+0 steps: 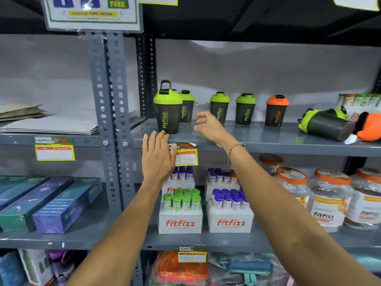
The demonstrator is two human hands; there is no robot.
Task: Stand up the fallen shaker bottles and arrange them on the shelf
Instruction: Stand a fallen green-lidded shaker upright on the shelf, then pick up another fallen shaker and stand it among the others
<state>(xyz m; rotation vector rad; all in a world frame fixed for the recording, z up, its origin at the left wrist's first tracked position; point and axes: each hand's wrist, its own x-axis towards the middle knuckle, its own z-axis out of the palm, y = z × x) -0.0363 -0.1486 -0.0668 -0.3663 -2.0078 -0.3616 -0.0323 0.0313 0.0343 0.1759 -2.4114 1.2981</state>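
Five shaker bottles (219, 107) stand beyond my hands; two fallen bottles (327, 124) lie far right. My left hand (157, 156) and right hand (210, 126) spread wide, holding nothing.

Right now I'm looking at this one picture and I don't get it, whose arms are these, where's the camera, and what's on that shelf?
The camera sits on a person's head, looking forward and down, so the two bare arms are their own. The left hand is open in front of the shelf edge. The right hand, also open, reaches over the shelf. Neither holds anything. Five shaker bottles stand upright: four green-lidded, such as the front one, and an orange-lidded one. On the right two lie fallen: a green-lidded bottle and an orange one at the picture's edge. Below are boxes of tubes and big jars.
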